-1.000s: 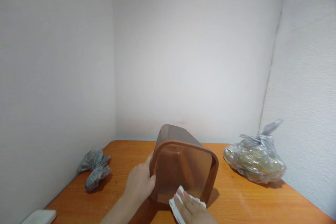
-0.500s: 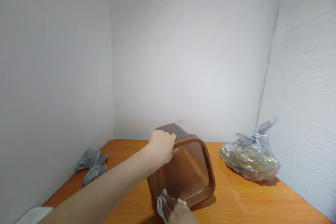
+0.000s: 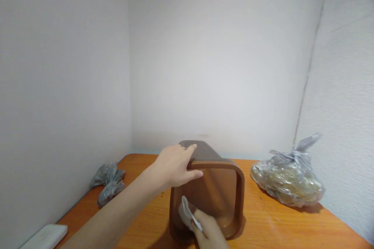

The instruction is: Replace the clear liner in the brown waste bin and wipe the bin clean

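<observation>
Squared up from its earlier slant, the brown square plastic bin (image 3: pixel 222 190) lies on its side with its open mouth facing the near edge, and the right hand (image 3: pixel 209 229) has moved up from the lower rim into that mouth. That hand is closed on a crumpled white paper tissue (image 3: pixel 187 214), pressing it to the bin's inner surface on the left. The left hand (image 3: pixel 175 165) reaches across from the near left and clasps the top of the rim loosely, its spread digits straddling the wall, one over the outside and one across the opening.

The bin sits near the middle of the orange wooden tabletop (image 3: pixel 271 225), towards the near edge. Well to its right, a knotted clear plastic bag (image 3: pixel 288 183) of yellowish contents lies against the right white wall (image 3: pixel 344 66). To the far left, a twisted grey plastic bag (image 3: pixel 108 184) sits beside the left white wall (image 3: pixel 64 66). A white rectangular object (image 3: pixel 45 237) lies at the near left corner, partly cut off by the frame.
</observation>
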Action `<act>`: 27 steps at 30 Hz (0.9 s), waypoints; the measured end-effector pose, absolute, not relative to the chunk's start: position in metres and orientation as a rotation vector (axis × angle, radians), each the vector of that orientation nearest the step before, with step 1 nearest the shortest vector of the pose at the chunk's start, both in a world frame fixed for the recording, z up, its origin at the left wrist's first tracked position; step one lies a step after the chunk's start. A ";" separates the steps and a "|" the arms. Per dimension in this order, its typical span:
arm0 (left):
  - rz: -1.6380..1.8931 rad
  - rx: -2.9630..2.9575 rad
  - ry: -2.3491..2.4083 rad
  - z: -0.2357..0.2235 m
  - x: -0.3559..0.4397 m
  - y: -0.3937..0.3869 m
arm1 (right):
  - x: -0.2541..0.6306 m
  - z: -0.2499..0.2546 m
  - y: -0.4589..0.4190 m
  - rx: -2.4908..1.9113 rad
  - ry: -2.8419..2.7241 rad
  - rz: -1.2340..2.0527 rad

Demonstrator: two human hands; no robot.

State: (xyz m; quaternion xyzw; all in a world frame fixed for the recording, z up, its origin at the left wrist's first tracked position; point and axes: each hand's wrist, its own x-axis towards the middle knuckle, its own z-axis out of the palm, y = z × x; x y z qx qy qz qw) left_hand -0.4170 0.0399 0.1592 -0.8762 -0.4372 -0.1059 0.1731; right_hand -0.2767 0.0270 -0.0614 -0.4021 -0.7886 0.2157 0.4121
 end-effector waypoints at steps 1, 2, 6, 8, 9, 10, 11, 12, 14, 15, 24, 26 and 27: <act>-0.410 -2.514 -1.251 0.153 -0.426 0.039 | -0.274 -0.050 0.026 -1.036 -1.975 0.530; -0.507 -2.542 -1.264 0.146 -0.434 0.038 | -0.274 -0.044 0.026 -1.069 -2.005 0.482; -0.785 -2.616 -1.327 0.108 -0.451 0.045 | -0.288 -0.074 0.044 -1.141 -2.300 0.136; -0.871 -2.624 -1.334 0.092 -0.452 0.052 | -0.296 -0.107 0.058 -1.040 -2.437 -0.092; -0.906 -2.619 -1.335 0.087 -0.452 0.055 | -0.299 -0.121 0.065 -1.051 -2.419 -0.208; -0.933 -2.608 -1.336 0.083 -0.451 0.058 | -0.301 -0.133 0.071 -1.020 -2.444 -0.284; -0.949 -2.595 -1.341 0.081 -0.450 0.061 | -0.302 -0.139 0.077 -0.997 -2.466 -0.329; -0.952 -2.586 -1.345 0.080 -0.450 0.063 | -0.302 -0.141 0.081 -0.980 -2.498 -0.328; -0.939 -2.583 -1.341 0.080 -0.449 0.065 | -0.301 -0.133 0.086 -0.995 -2.567 -0.222; -0.935 -2.580 -1.338 0.080 -0.449 0.066 | -0.301 -0.126 0.088 -1.044 -2.579 -0.146; -0.943 -2.577 -1.331 0.078 -0.450 0.067 | -0.315 -0.076 0.143 -1.269 -2.482 0.054; -0.941 -2.577 -1.321 0.077 -0.450 0.067 | -0.318 -0.071 0.161 -1.263 -2.445 0.034; -0.942 -2.576 -1.317 0.077 -0.450 0.068 | -0.320 -0.069 0.168 -1.261 -2.430 0.024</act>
